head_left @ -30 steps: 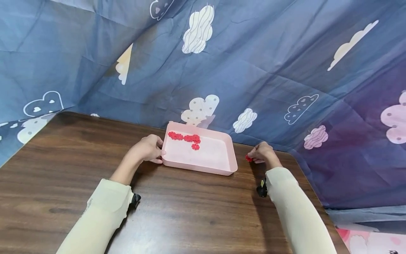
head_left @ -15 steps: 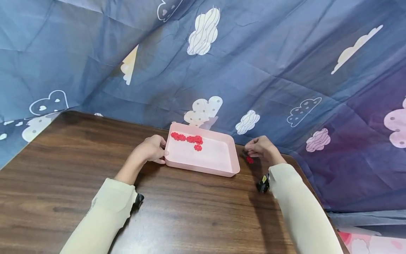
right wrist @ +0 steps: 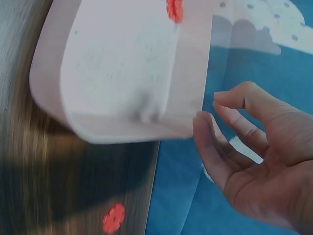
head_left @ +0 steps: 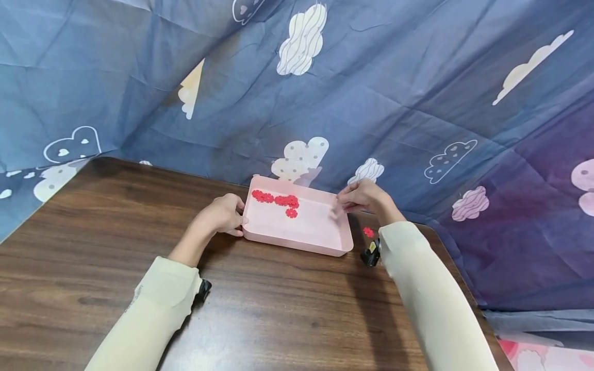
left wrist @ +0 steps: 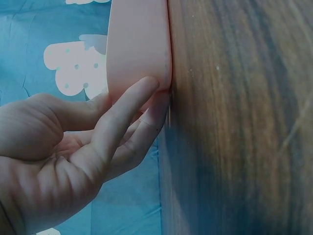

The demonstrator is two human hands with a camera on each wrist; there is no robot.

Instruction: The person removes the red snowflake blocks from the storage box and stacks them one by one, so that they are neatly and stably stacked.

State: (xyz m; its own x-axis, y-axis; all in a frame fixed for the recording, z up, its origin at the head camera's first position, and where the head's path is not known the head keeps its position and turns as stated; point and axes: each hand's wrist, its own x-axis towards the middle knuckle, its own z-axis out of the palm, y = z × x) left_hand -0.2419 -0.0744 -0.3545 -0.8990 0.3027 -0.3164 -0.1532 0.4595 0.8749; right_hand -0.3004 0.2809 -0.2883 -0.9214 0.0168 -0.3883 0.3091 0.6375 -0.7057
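A shallow pink tray [head_left: 315, 226] stands on the table at the back, several red flower-shaped pieces [head_left: 286, 201] lying in its left and middle part. At the tray's left side is my left hand [head_left: 223, 215]; in the left wrist view its thumb and fingers pinch the tray wall [left wrist: 139, 54]. My right hand [head_left: 366, 198] hovers at the tray's back right corner. The right wrist view shows its fingers [right wrist: 208, 139] loosely bent beside the rim, with nothing between them and the thumb. A single red flower-shaped piece [right wrist: 114, 218] lies on the table right of the tray.
The dark wooden table [head_left: 278, 304] reaches toward me in front of the tray. Close behind the tray hangs a blue cloth [head_left: 223, 118] with cloud prints, which also runs along the right side. Black wrist devices [head_left: 369, 253] sit at both sleeves.
My right hand has left the red piece, which it held at the earliest frame, on the table and moved left to the tray's corner. My left hand stays at the tray.
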